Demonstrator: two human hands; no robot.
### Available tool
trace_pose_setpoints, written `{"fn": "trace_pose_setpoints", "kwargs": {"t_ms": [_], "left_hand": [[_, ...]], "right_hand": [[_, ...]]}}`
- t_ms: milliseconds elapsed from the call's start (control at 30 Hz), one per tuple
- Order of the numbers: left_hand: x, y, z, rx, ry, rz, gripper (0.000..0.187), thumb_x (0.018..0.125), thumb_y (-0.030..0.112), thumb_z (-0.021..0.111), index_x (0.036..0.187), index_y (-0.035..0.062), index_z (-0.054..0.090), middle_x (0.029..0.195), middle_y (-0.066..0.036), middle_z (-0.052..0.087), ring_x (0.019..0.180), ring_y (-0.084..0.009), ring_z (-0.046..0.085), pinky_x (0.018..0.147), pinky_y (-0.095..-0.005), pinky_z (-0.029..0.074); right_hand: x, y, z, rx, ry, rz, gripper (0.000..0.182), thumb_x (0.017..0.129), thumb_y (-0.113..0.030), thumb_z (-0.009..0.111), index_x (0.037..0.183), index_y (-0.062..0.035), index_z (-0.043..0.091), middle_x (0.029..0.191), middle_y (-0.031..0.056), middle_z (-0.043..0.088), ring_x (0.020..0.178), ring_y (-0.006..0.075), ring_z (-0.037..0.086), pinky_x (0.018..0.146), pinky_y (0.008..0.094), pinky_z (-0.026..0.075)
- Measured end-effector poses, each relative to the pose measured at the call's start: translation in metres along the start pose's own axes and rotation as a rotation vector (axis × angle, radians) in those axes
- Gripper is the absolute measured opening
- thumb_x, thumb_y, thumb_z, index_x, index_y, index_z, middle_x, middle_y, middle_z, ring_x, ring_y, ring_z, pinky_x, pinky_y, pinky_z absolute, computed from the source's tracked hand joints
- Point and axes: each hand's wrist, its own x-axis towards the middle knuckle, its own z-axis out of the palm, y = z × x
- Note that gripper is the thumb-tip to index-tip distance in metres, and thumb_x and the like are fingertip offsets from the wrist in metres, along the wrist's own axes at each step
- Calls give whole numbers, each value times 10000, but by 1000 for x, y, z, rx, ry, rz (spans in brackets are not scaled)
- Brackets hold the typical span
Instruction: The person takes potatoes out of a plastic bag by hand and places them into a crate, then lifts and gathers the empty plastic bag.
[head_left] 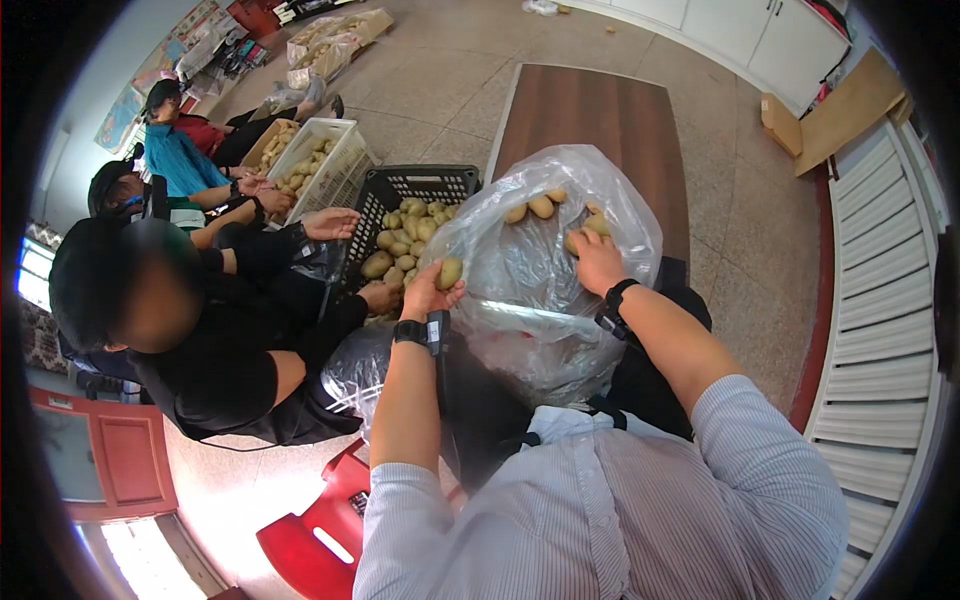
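My left hand [430, 290] is closed round a potato [451, 271], just left of the clear plastic bag [480, 240]. The bag stands wide open in front of me. Inside it, my right hand [599, 264] has its fingers on a potato [574, 242] near the right wall. More potatoes [541, 207] lie toward the bag's far side. Left of the bag, a black crate [420, 176] holds many potatoes [404, 238]. My right fingertips are partly hidden by the potatoes and the hand itself.
A brown table [600, 110] extends behind the bag. At left, a co-worker in black [230, 350] reaches toward the black crate; other people sit beyond by a white crate [345, 160]. A red chair [315, 530] is at lower left, a white radiator [880, 300] at right.
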Motion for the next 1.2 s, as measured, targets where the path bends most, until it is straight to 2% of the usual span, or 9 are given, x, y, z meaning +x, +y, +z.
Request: {"fn": "trace_pose_setpoints", "kwargs": {"t_ms": [467,667,767,800,867,900,1000,1067,1200], "left_hand": [[10,0,-34,-391,297,238,368,964,267,443,1143,-51,488,1015,-203,566,874,-329,610,751,-432,566],[-3,-7,-41,945,459,732,328,944,212,468,1111,-68,489,1024,-201,547,916,-339,607,777,-423,574],[11,-6,-37,-452,416,426,286,933,180,477,1068,-71,509,1019,-205,544,876,-339,615,763,-421,580],[15,-10,-41,-433,454,462,352,859,272,600,1015,-43,580,952,-198,609,867,-322,634,750,-412,550],[12,-14,-59,472,684,680,402,797,362,704,895,-23,643,841,-196,666,797,-328,653,702,-409,534],[8,-17,-75,1395,797,753,395,808,360,687,828,-31,636,798,-201,658,737,-351,653,667,-417,548],[10,-21,-78,1433,960,632,540,744,586,644,718,48,672,725,-167,663,714,-340,667,625,-435,527],[37,-36,-113,1449,914,834,463,767,504,640,681,49,654,735,-159,657,682,-349,651,600,-452,508],[28,-29,-89,1009,717,746,328,838,337,602,834,10,587,850,-154,628,753,-344,643,658,-449,514]], "right_hand": [[-24,-3,12,-178,-93,-11,471,847,-91,497,1313,-132,448,1209,152,510,978,392,585,803,479,495],[-43,-7,22,-171,-53,-50,495,833,-61,504,1321,-122,447,1201,156,507,997,381,579,816,479,491],[-50,-11,17,-133,-92,-73,511,820,-45,506,1324,-108,454,1207,163,506,997,389,570,852,475,473],[-52,-10,20,-134,-94,-86,511,820,-45,506,1324,-108,454,1207,163,506,997,389,570,852,475,473],[-55,-3,31,-34,-102,-124,522,808,-35,500,1325,-97,462,1215,171,505,1010,398,557,878,465,460],[-58,-4,30,-29,-115,-149,522,808,-35,500,1325,-97,462,1215,171,505,1010,398,557,878,465,460],[-62,-8,26,0,-175,-118,554,784,-25,516,1332,-71,445,1213,199,512,1069,403,538,892,476,452],[-63,-14,22,31,-231,-98,553,783,-34,520,1330,-63,442,1209,204,515,1071,408,536,900,476,448],[-62,-22,15,149,-265,8,549,778,-98,568,1312,-40,453,1207,222,526,1097,415,525,931,456,435]]}}
